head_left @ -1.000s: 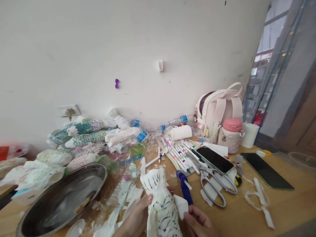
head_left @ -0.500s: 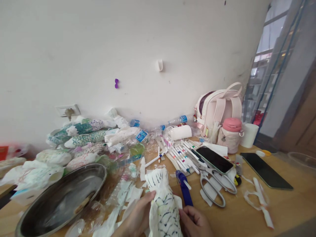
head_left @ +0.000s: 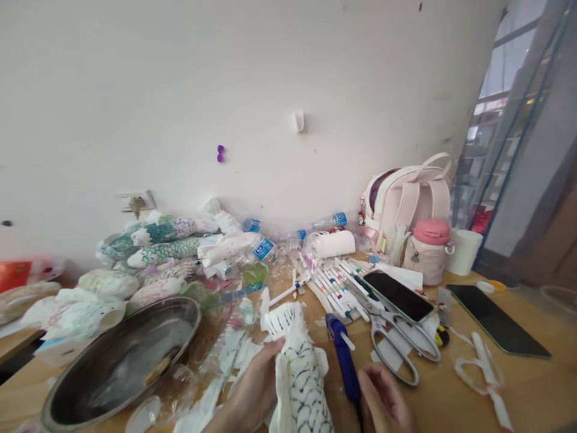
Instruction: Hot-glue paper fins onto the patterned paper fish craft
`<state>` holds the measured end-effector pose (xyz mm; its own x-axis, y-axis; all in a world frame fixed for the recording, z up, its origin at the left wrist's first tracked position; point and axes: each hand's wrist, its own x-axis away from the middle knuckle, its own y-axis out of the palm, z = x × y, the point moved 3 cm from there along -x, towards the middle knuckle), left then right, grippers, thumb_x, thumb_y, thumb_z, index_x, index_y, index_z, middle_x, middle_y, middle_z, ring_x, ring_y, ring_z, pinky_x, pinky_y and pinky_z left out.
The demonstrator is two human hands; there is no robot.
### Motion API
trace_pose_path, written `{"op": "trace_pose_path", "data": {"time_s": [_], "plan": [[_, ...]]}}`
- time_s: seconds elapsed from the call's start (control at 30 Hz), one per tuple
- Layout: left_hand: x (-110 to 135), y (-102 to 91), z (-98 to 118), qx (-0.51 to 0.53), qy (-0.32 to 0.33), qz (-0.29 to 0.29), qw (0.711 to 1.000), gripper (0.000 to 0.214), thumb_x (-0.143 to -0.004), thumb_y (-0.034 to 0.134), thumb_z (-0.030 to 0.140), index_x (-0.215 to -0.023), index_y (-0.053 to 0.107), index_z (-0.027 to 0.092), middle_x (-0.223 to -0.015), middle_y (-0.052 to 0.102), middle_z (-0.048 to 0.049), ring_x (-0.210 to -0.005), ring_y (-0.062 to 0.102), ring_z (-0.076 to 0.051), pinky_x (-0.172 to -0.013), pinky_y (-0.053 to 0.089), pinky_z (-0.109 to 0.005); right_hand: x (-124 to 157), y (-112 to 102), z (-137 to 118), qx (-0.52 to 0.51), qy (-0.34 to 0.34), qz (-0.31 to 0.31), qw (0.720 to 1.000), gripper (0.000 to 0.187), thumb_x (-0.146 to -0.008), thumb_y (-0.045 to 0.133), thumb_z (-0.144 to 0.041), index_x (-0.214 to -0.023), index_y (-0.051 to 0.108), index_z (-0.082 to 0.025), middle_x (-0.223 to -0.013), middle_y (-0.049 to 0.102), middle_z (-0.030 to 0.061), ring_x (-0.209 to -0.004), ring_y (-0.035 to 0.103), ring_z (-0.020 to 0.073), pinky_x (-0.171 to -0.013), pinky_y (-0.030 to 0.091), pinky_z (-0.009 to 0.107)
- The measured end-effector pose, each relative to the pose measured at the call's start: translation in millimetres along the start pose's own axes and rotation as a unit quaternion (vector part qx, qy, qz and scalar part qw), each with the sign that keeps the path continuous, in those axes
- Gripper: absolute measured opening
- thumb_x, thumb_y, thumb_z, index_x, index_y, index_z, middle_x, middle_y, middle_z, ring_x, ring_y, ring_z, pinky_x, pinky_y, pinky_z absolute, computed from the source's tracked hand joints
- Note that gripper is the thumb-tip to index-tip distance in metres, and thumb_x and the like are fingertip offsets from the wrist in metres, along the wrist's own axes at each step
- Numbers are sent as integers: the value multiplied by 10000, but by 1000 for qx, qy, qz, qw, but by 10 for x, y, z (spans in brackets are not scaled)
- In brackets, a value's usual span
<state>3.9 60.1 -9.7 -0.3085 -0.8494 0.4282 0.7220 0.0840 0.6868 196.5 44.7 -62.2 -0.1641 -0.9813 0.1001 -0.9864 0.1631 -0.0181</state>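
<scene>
A white fish model point(head_left: 303, 374) with dark scale marks and a striped tail stands in front of me, tail upward. My left hand point(head_left: 260, 380) is closed around its left side, thumb near the tail base. Just right of the fish lies a blue hot glue gun point(head_left: 343, 358) with a white glue stick poking out and a dark cord. My right hand point(head_left: 385, 397) is beside the glue gun, fingers loosely bent and holding nothing that I can see. The lower end of the fish is cut off by the frame edge.
An oval metal basin point(head_left: 121, 361) stands at left, behind it several painted fish models point(head_left: 166, 252). Marker pens point(head_left: 336, 288), large scissors point(head_left: 396, 346), a phone point(head_left: 399, 294) and a dark tablet point(head_left: 498, 319) lie to the right. A pink backpack point(head_left: 408, 198) leans at the wall.
My right hand has let go of the fish's right side and moved right, beside the glue gun. The left hand keeps its hold. The view has turned slightly left.
</scene>
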Motion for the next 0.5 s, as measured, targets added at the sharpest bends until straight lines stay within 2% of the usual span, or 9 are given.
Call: {"op": "trace_pose_path", "data": {"time_s": [0.07,0.13,0.27,0.33,0.43,0.5], "plan": [[-29,-24,32,4,15,22,1000,417,-823,508,332,-1142,610,84,-836,745,-138,-869,686,-335,-884,468,-463,-104,-11,-68,90,-72,-4,993,499,-720,568,-651,-951,588,-209,-841,633,61,-689,568,195,-661,474,279],[-56,-56,54,3,23,42,999,428,-833,505,347,-1148,599,73,-810,746,-134,-844,694,-322,-884,470,-453,-188,32,-114,176,-109,-36,978,485,-753,556,-580,-1048,588,-196,-963,651,97,-818,597,236,-768,470,317],[-86,-96,80,-9,48,66,997,420,-836,532,333,-1163,579,73,-785,749,-116,-804,703,-301,-874,478,-438,-255,116,-100,272,-100,-81,954,408,-805,474,-504,-975,629,-168,-973,669,147,-928,606,307,-823,452,390],[-89,-101,86,-16,60,76,995,415,-829,548,323,-1169,578,86,-781,751,-103,-797,705,-294,-870,481,-432,-250,98,-60,249,-89,-63,962,420,-795,463,-499,-998,617,-165,-996,670,152,-964,600,316,-844,446,399],[-88,-98,91,-16,74,85,994,418,-816,567,334,-1166,589,107,-793,754,-90,-798,704,-292,-860,487,-426,-217,0,34,127,-66,0,990,443,-734,521,-517,-1030,582,-193,-1065,664,123,-1039,576,294,-883,444,351],[-85,-92,94,-11,78,86,993,423,-808,573,344,-1156,598,106,-813,755,-94,-803,702,-294,-851,492,-422,-177,-81,124,57,-27,49,997,395,-691,576,-540,-923,577,-220,-899,689,87,-864,625,261,-770,485,316]]}}
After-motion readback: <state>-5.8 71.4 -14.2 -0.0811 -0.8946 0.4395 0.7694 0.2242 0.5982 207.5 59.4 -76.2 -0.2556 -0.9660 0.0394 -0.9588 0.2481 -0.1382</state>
